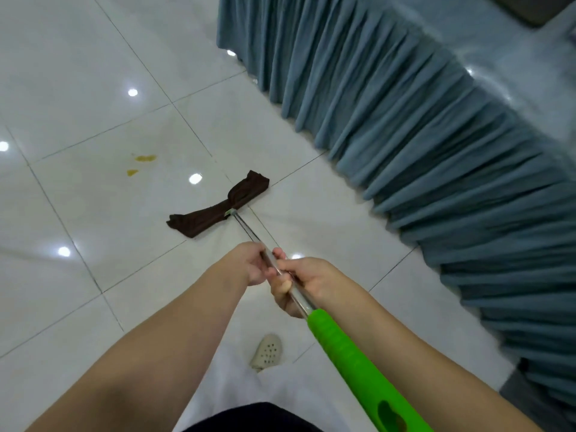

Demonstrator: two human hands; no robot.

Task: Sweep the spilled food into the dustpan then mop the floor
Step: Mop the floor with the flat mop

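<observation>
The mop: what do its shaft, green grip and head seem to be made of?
Shaft: probably polished metal; silvery and reflective. Green grip: looks like smooth moulded plastic with a slight sheen. Mop head: dark brown cloth, matte, folded and creased.

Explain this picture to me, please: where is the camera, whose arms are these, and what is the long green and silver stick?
There is one picture, from a camera worn on a person's head, looking down at their own arms. No machine is involved. The left hand and right hand both grip the metal shaft of a mop, which has a green handle. Its brown cloth head lies on the white tiled floor. Yellowish stains mark the tiles beyond the mop, apart from it. A blue pleated table skirt hangs on the right. One pale shoe shows below.
</observation>
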